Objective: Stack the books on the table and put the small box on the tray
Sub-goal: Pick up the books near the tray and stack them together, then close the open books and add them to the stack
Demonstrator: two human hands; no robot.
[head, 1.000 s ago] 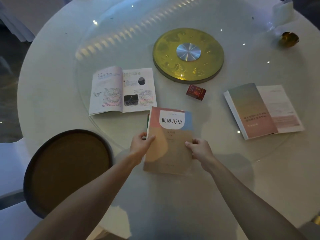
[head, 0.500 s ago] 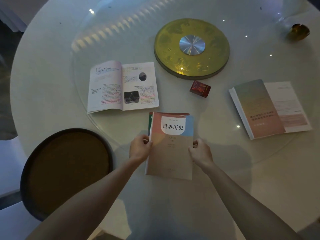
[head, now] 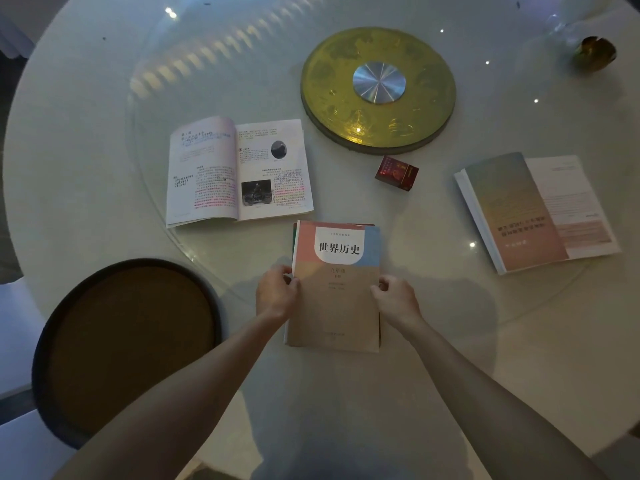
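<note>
A closed history book (head: 337, 292) with an orange, blue and tan cover lies on top of another book whose green and red edges peek out at its top and left. My left hand (head: 277, 296) grips the stack's left edge and my right hand (head: 394, 299) grips its right edge. An open textbook (head: 239, 171) lies face up to the upper left. A third book (head: 533, 213) with its cover folded open lies at the right. The small red box (head: 396, 173) sits between them. The round dark tray (head: 128, 344) with a brown inside rests at the lower left.
A gold disc with a silver hub (head: 377, 88) sits at the centre of the round white table (head: 519, 358), under a glass turntable. A small golden object (head: 595, 55) stands at the far right. A pale chair seat shows past the tray at the left edge.
The history book has come down square onto the book beneath, covering it almost fully. Both hands slid along its side edges and closed on the stack.
</note>
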